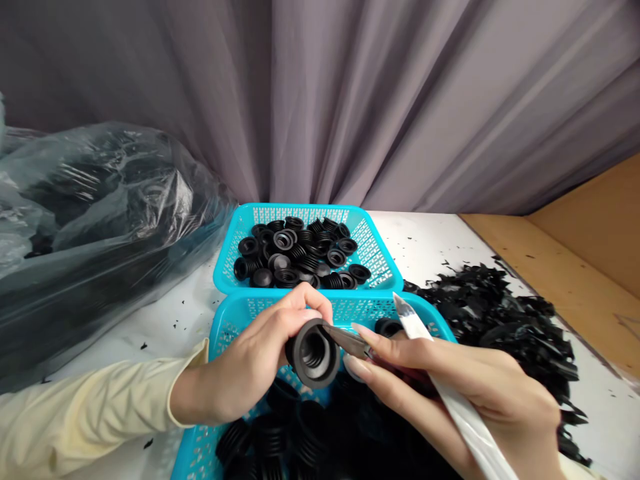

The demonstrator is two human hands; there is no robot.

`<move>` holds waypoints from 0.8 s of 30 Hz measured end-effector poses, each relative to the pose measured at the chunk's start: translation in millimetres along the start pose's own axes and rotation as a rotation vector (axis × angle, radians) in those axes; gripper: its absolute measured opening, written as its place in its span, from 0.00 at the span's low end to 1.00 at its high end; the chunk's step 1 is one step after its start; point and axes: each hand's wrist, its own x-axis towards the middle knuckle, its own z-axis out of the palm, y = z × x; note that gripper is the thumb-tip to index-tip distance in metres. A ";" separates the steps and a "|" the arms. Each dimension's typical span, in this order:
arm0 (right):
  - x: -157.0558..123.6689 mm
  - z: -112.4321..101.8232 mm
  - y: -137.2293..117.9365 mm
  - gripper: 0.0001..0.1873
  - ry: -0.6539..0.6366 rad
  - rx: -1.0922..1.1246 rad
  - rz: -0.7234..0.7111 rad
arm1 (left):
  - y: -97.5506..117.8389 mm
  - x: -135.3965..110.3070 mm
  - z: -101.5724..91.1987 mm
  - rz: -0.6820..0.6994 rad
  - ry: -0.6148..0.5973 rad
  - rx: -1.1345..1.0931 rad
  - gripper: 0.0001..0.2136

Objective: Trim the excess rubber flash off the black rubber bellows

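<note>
My left hand (260, 353) pinches a ribbed black rubber bellows (316, 355), its round open flange facing me. In my right hand (465, 393), a pointed metal tool (350, 341) is held between thumb and fingers, its tip at the bellows' upper right rim. A white-wrapped stick with a sharp grey tip (425, 340) lies across the same hand; whether it joins the metal tool I cannot tell. Both hands are above the near turquoise basket (216, 333), which holds many black bellows (270, 433). My right hand hides part of that basket.
Behind it stands a far turquoise basket (383, 257) with more black bellows (300, 250). A heap of black scraps (500, 320) lies on the white table (420, 233) at right. To the left sits a clear plastic bag (125, 233) with dark contents. A grey curtain (320, 100) hangs behind.
</note>
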 end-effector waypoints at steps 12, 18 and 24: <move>-1.2 4.4 0.0 0.04 0.053 -0.018 -0.049 | -0.7 0.9 1.6 -0.085 -0.039 -0.140 0.13; 2.6 -3.8 1.5 0.07 0.010 0.030 -0.079 | -0.3 3.2 0.4 -0.062 -0.056 -0.135 0.14; 5.2 -7.4 2.8 0.06 0.019 0.004 -0.045 | -4.1 4.1 1.7 -0.061 -0.023 -0.165 0.15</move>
